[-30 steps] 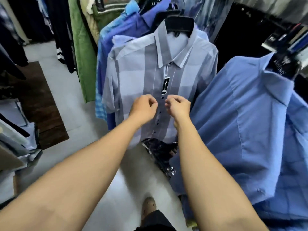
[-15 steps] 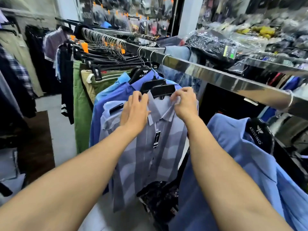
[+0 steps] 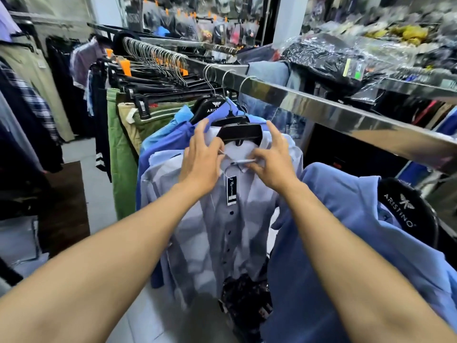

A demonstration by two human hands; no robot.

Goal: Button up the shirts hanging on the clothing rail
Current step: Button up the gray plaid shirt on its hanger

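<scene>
A pale grey-blue striped shirt [image 3: 217, 233] hangs on a black hanger [image 3: 241, 133] from the chrome clothing rail [image 3: 321, 107]. Dark buttons run down its closed front, and a black tag [image 3: 232, 190] dangles below the collar. My left hand [image 3: 201, 158] lies on the left side of the collar with fingers spread. My right hand [image 3: 270, 163] pinches the right collar tip between thumb and fingers. A plain blue shirt [image 3: 346, 231] hangs to the right on another black hanger [image 3: 408, 209]. More blue shirts [image 3: 168, 142] hang behind on the left.
Green and khaki garments [image 3: 123, 149] and a row of bare wire hangers [image 3: 158, 58] fill the rail further left. Bagged clothing [image 3: 333, 55] lies piled on the shelf behind the rail. A dark bagged item [image 3: 244, 298] hangs below the shirt. A brown mat [image 3: 66, 206] lies on the floor.
My hands rose from the mid-chest buttons to the collar, and my view lifted to take in the rail. Since half a second ago both hands shifted slightly lower onto the collar tips.
</scene>
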